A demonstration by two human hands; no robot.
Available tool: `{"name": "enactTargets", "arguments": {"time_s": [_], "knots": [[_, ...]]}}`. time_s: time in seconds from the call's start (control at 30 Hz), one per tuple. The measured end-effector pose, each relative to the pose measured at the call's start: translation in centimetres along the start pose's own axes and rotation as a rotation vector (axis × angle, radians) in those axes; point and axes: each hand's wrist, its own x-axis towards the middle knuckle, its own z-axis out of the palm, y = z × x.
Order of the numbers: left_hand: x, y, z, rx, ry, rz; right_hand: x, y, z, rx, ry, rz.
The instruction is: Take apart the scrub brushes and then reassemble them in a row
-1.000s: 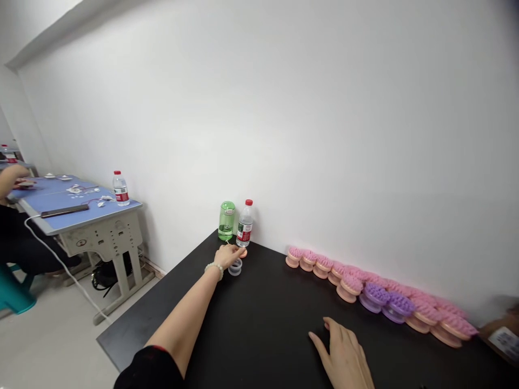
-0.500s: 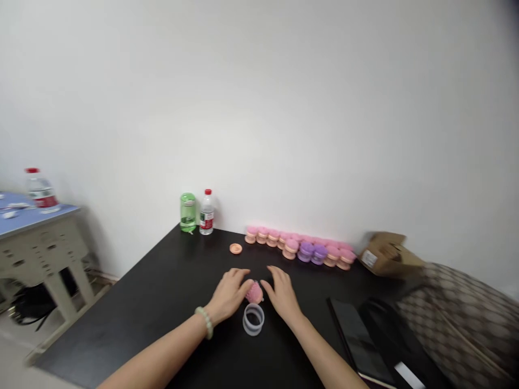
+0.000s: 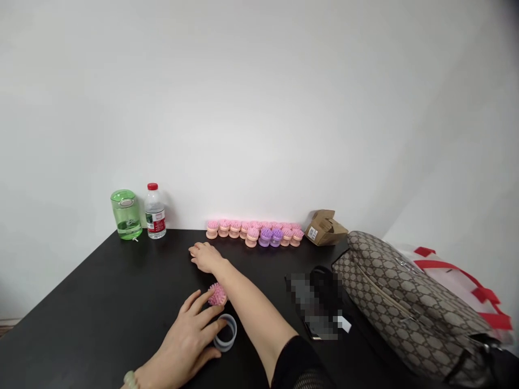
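My left hand [image 3: 194, 332], with a pale bead bracelet, is spread low over the black table [image 3: 121, 302]. Its fingertips reach a round pink brush [image 3: 219, 293] with soft bristles, and its lower fingers overlap the edge of a clear plastic ring [image 3: 232, 337]. I cannot tell whether they grip either one. Farther forward, my right hand [image 3: 206, 257] stretches across to the left with curled fingers, low on the tabletop. It covers the area where a small peach disc lay, and whatever is under its fingers is hidden.
Along the wall stand several pink-and-peach brushes [image 3: 234, 229] and two purple brushes [image 3: 265, 236]. A green jug [image 3: 126, 216] and a water bottle [image 3: 155, 216] are at back left. To the right are an open cardboard box [image 3: 324, 229], a pixelated dark item [image 3: 314, 308] and a patterned bag [image 3: 397, 292].
The view has swung right. My right hand has moved from beside the pink brush forward and left to the peach disc's place. My left hand has come back toward the clear ring.
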Motion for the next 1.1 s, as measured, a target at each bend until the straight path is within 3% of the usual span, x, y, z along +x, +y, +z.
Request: {"name": "enactTargets", "arguments": {"time_s": [0.17,0.3,0.5,0.73,0.87,0.97,1.1], "knots": [[0.3,-0.2,-0.1,0.014,-0.009,0.003,-5.5,1.3,-1.1,-0.005,-0.005,-0.002],[0.5,0.1,-0.3,0.072,-0.006,-0.051,-11.5,2.3,-2.2,0.001,0.051,0.096],[1.2,0.2,-0.2,0.123,0.058,-0.215,-18.5,0.6,-1.9,0.03,0.132,0.218],[2.4,0.3,-0.9,0.028,0.077,-0.319,-19.6,-1.5,-1.1,0.082,0.204,0.232],[3.7,0.3,-1.8,-0.111,0.147,-0.454,-19.7,-2.1,-0.3,0.104,0.26,0.277],[3.9,-0.1,-0.9,-0.187,0.252,-0.539,-20.1,-2.6,0.3,0.127,0.306,0.267],[2.7,-0.7,1.0,-0.182,0.267,-0.476,-20.4,-2.9,0.7,0.166,0.322,0.2]]}}
